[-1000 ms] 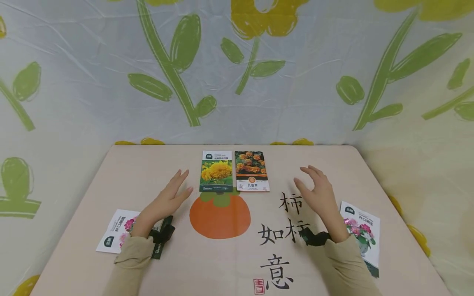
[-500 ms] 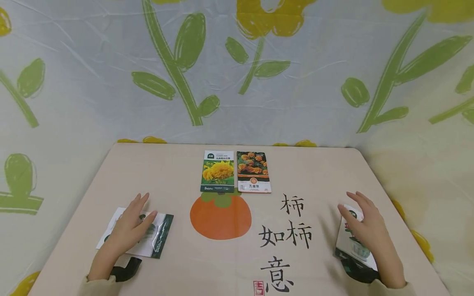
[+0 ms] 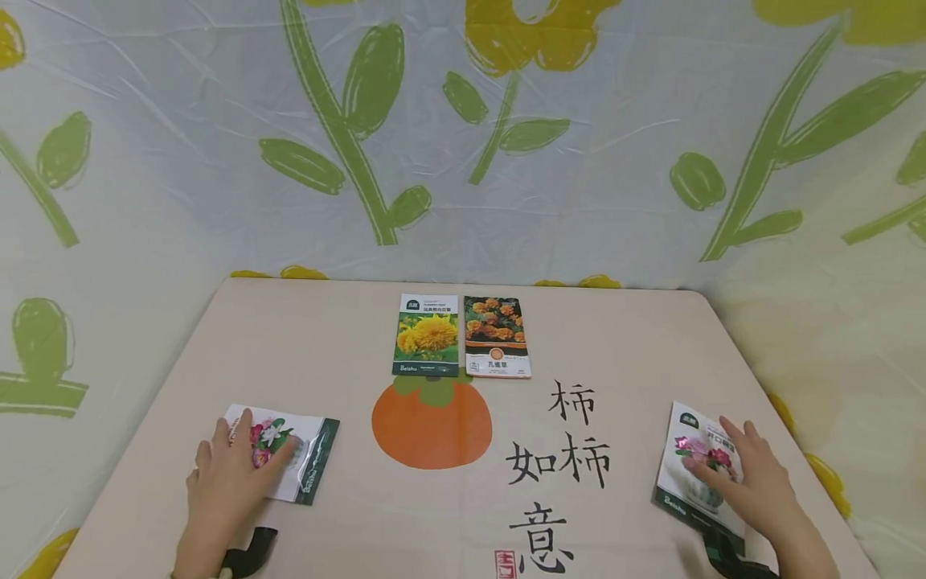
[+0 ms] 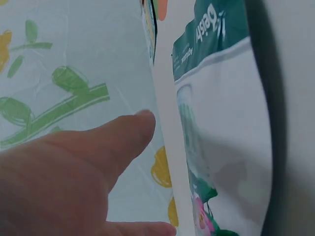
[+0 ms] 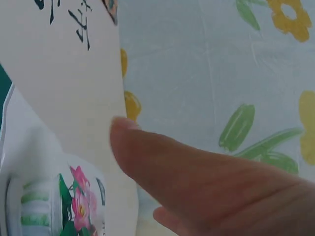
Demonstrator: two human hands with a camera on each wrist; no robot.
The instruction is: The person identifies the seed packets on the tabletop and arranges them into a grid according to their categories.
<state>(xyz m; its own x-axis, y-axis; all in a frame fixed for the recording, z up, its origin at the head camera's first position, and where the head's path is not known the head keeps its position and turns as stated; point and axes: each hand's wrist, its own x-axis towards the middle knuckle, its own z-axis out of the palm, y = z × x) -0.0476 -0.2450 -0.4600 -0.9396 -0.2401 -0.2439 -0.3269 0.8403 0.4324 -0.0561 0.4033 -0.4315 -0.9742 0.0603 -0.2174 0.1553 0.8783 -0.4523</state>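
In the head view my left hand (image 3: 227,478) hovers over the left part of a white seed packet (image 3: 315,458) with pink flowers and a green end band. Its fingers are spread; the left wrist view shows the thumb (image 4: 128,130) apart from the packet's surface. My right hand (image 3: 760,486) is over the right edge of a similar seed packet (image 3: 683,470), fingers extended and thumb across its printed face. Whether those fingertips touch the packet is unclear, though the thumb (image 5: 142,147) in the right wrist view looks clear of it. Neither hand grips anything.
Two more seed packets lie side by side at the table's back: one with a yellow flower (image 3: 426,334), one with orange flowers (image 3: 497,336). The pale table (image 3: 311,338) bears a printed persimmon (image 3: 431,426) and black characters. A floral cloth (image 3: 564,201) hangs behind.
Both hands have moved outward from the table's middle and back toward the near side, coming down over the two pink-flowered packets. The packets at the back stay put.
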